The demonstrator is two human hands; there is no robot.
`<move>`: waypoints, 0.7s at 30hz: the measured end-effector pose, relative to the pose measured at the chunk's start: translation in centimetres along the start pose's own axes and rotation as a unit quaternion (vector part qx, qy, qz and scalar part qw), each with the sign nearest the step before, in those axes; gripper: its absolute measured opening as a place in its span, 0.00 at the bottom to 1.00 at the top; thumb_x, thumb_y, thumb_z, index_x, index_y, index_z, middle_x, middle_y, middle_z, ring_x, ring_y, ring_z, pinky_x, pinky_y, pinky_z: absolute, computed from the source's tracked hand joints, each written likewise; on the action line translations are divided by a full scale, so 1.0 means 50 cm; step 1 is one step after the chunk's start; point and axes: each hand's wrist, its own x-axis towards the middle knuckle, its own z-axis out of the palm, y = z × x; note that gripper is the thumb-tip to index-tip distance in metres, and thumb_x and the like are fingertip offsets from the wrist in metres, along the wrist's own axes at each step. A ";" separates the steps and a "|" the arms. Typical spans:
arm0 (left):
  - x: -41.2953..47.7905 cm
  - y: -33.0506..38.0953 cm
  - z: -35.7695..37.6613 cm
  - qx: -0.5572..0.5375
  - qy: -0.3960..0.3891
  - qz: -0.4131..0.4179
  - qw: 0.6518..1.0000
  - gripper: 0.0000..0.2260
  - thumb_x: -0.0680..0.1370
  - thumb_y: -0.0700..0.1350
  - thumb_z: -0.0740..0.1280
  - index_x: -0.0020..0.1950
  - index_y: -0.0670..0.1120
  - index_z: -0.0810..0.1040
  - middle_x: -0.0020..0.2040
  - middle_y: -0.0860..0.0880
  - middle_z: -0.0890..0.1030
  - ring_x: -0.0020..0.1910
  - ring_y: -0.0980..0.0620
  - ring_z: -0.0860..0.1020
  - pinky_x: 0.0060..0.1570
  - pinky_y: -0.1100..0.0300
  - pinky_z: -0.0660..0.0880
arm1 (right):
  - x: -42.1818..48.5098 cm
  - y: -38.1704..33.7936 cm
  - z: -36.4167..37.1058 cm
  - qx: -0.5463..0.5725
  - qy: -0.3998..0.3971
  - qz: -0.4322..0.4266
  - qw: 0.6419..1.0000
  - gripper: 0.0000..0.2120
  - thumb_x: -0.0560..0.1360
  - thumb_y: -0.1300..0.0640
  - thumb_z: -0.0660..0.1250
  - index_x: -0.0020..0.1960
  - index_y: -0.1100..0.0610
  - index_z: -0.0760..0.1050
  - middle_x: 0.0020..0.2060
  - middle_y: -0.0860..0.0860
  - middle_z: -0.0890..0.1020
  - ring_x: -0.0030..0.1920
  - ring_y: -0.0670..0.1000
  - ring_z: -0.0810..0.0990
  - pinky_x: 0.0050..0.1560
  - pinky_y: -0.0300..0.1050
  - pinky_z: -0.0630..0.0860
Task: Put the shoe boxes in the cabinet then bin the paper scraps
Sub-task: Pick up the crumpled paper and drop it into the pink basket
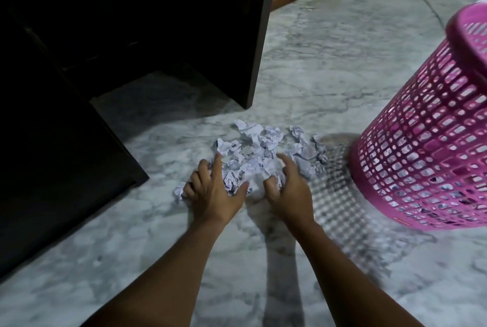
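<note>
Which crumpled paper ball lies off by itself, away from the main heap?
The small paper ball at the far left, beside the left hand. The other scraps bunch together nearer the pink basket.

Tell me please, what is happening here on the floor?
A person is gathering crumpled paper scraps from the marble floor. The left hand and right hand both curl around paper at the near edge of the pile. A pink mesh bin stands to the right, seemingly with paper already inside. A dark cabinet is on the left.
</note>
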 end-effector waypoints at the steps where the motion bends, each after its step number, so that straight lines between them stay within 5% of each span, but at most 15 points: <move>1: 0.001 0.003 0.003 0.001 -0.004 -0.001 1.000 0.42 0.65 0.70 0.64 0.75 0.52 0.65 0.66 0.46 0.70 0.60 0.41 0.70 0.57 0.46 0.66 | 0.014 -0.014 -0.004 0.005 -0.006 -0.002 1.000 0.29 0.71 0.44 0.58 0.72 0.46 0.65 0.44 0.53 0.83 0.40 0.55 0.81 0.41 0.47 0.74; 4: 0.000 0.005 0.011 0.026 0.006 0.014 1.000 0.35 0.67 0.68 0.59 0.68 0.49 0.74 0.59 0.45 0.75 0.56 0.40 0.73 0.54 0.47 0.67 | 0.069 -0.050 -0.016 -0.013 -0.017 -0.020 1.000 0.26 0.76 0.49 0.63 0.74 0.48 0.67 0.46 0.50 0.83 0.41 0.51 0.81 0.47 0.46 0.76; 6: -0.002 0.005 0.015 0.034 0.011 0.021 0.999 0.31 0.67 0.66 0.57 0.62 0.50 0.77 0.58 0.44 0.76 0.55 0.40 0.74 0.52 0.48 0.67 | 0.116 -0.067 -0.017 -0.037 -0.019 -0.033 0.999 0.21 0.77 0.50 0.63 0.70 0.50 0.72 0.58 0.51 0.82 0.55 0.52 0.80 0.53 0.45 0.72; 9: -0.008 0.001 0.026 0.050 0.019 0.040 0.998 0.24 0.69 0.62 0.59 0.57 0.50 0.79 0.64 0.42 0.75 0.55 0.39 0.75 0.51 0.49 0.65 | 0.179 -0.056 0.007 -0.108 -0.040 -0.071 0.991 0.18 0.78 0.51 0.61 0.66 0.53 0.76 0.61 0.53 0.77 0.63 0.55 0.73 0.56 0.47 0.70; 14: -0.009 -0.010 0.041 0.048 0.042 0.078 0.995 0.21 0.69 0.58 0.58 0.53 0.49 0.81 0.64 0.46 0.78 0.55 0.41 0.77 0.50 0.49 0.68 | 0.180 0.004 0.070 -0.198 -0.152 -0.094 0.964 0.24 0.80 0.46 0.51 0.74 0.49 0.67 0.77 0.54 0.62 0.74 0.61 0.60 0.71 0.61 0.63; 17: -0.014 -0.016 0.041 0.049 0.072 0.103 0.991 0.19 0.69 0.55 0.59 0.52 0.49 0.81 0.61 0.48 0.79 0.52 0.43 0.77 0.49 0.50 0.66 | 0.154 0.004 0.082 -0.178 -0.120 -0.100 0.972 0.29 0.76 0.42 0.47 0.72 0.47 0.69 0.74 0.54 0.68 0.71 0.61 0.65 0.67 0.62 0.67; 21: -0.018 -0.021 0.036 0.044 0.091 0.108 0.989 0.13 0.70 0.52 0.61 0.49 0.48 0.79 0.56 0.48 0.79 0.48 0.43 0.77 0.46 0.50 0.67 | 0.127 0.007 0.086 -0.193 -0.093 -0.134 0.967 0.29 0.73 0.33 0.56 0.67 0.46 0.73 0.67 0.50 0.74 0.64 0.58 0.70 0.57 0.55 0.73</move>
